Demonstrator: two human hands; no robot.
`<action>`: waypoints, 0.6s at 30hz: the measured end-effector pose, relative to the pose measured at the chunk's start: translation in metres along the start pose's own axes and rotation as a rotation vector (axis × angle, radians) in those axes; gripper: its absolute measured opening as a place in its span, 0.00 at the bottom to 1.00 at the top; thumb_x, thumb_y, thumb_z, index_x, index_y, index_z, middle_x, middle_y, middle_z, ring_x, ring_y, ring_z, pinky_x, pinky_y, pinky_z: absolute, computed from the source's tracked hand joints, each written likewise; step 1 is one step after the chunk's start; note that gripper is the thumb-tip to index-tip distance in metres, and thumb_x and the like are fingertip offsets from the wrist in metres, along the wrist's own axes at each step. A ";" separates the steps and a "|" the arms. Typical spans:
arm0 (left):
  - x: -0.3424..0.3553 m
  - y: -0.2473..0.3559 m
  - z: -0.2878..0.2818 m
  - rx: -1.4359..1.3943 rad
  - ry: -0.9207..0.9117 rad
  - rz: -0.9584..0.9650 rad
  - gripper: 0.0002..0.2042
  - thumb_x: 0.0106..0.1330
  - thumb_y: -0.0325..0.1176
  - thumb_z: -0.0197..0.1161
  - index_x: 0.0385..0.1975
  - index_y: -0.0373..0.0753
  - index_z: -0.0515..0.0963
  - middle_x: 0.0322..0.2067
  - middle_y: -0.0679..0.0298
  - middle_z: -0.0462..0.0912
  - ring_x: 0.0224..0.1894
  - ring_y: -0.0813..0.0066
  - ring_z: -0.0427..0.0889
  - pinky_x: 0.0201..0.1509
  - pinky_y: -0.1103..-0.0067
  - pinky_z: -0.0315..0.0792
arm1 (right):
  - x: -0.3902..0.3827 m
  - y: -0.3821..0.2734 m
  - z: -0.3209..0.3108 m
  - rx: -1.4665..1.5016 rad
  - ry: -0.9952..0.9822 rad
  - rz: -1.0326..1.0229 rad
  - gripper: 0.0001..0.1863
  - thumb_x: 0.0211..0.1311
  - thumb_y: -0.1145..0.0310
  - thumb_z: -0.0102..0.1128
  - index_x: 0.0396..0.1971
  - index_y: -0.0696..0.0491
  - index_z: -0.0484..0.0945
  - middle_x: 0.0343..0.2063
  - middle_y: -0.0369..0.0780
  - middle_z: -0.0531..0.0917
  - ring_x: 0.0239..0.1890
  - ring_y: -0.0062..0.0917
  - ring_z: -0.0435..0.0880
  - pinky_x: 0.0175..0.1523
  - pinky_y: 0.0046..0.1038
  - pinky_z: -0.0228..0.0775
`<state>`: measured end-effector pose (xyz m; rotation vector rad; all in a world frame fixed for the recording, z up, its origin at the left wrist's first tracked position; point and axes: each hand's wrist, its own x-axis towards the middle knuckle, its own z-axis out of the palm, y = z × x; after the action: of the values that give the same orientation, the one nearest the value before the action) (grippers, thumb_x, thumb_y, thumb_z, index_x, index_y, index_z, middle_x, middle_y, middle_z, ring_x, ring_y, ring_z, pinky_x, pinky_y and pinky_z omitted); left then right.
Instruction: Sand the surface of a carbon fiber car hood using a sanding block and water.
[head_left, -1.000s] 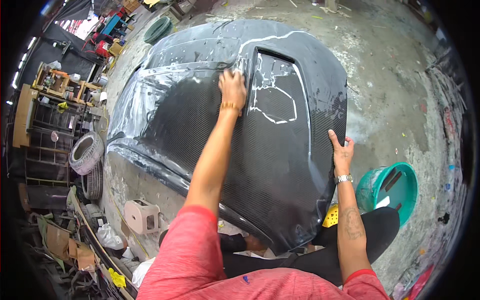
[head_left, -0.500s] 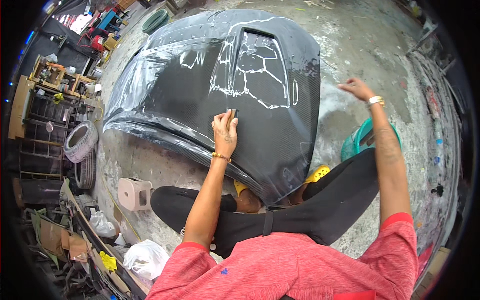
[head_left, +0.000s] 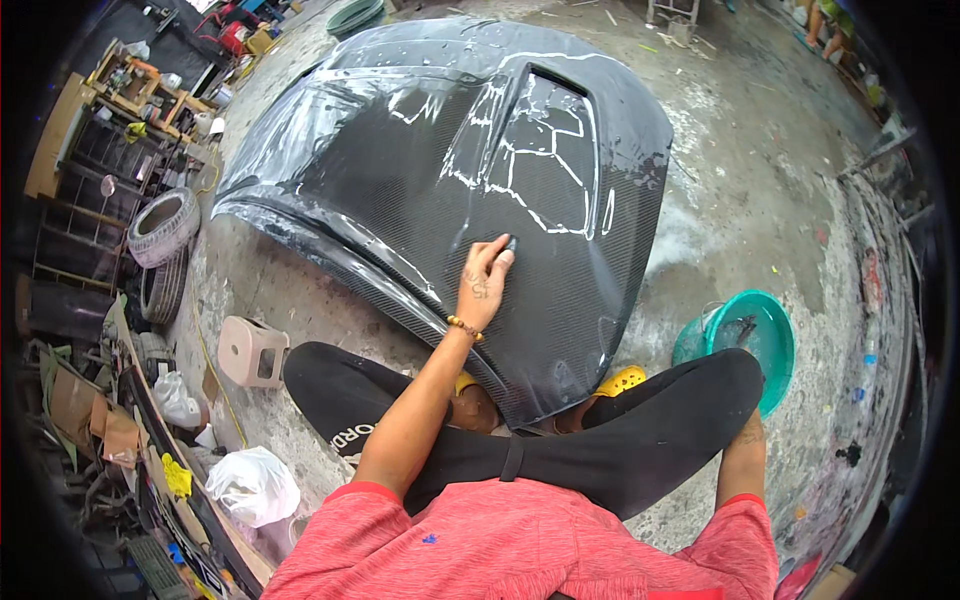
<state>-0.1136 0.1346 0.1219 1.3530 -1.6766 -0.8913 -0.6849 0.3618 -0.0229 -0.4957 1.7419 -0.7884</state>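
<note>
A black carbon-fibre car hood (head_left: 400, 190) lies before me, wet and streaked with whitish film. My left hand (head_left: 484, 284) rests on its dark middle, fingers pinched round a small pad (head_left: 512, 244) that looks like folded sandpaper. Only the dark edge of the pad shows past the fingertips. The hood's vent recess (head_left: 548, 150) is farther up and right of this hand. On my right, the forearm (head_left: 744, 455) drops behind my bent knee, and the right hand is hidden there. A teal bucket (head_left: 783, 330) with water in it stands just beyond that knee.
To the left are a beige plastic stool (head_left: 250, 350), stacked tyres (head_left: 163, 228) and a white plastic bag (head_left: 253, 487). Scrap and cardboard crowd the left edge. My yellow clogs (head_left: 620, 380) are close to the hood's near corner. Another person's legs (head_left: 832, 38) show at far right.
My right hand has dropped from above the floor at right to behind my knee. The left hand sits lower and farther right on the hood, still pinching the pad. The view has shifted.
</note>
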 end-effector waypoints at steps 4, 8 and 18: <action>0.005 0.006 0.024 -0.490 -0.045 -0.125 0.17 0.76 0.34 0.61 0.58 0.31 0.80 0.38 0.69 0.80 0.37 0.82 0.76 0.45 0.81 0.74 | 0.000 0.017 -0.003 0.725 0.012 -0.033 0.16 0.68 0.58 0.62 0.35 0.58 0.83 0.34 0.43 0.89 0.42 0.33 0.88 0.50 0.33 0.82; 0.030 0.029 0.102 -1.019 -0.235 -0.454 0.14 0.77 0.37 0.60 0.55 0.36 0.79 0.43 0.66 0.83 0.38 0.74 0.83 0.41 0.73 0.82 | -0.005 -0.033 -0.063 1.141 -0.070 -0.248 0.11 0.67 0.69 0.57 0.42 0.61 0.80 0.47 0.49 0.86 0.53 0.39 0.85 0.62 0.40 0.79; 0.091 0.038 0.151 -1.339 -0.333 -0.803 0.09 0.77 0.37 0.56 0.43 0.38 0.78 0.43 0.54 0.84 0.41 0.58 0.84 0.47 0.59 0.82 | -0.047 -0.320 0.276 0.113 -0.690 -0.241 0.23 0.77 0.57 0.54 0.54 0.63 0.80 0.52 0.49 0.85 0.47 0.35 0.88 0.59 0.40 0.81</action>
<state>-0.2761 0.0589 0.1020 0.8244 -0.3003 -2.2162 -0.4268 0.1011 0.1918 -0.7998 1.0060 -0.7595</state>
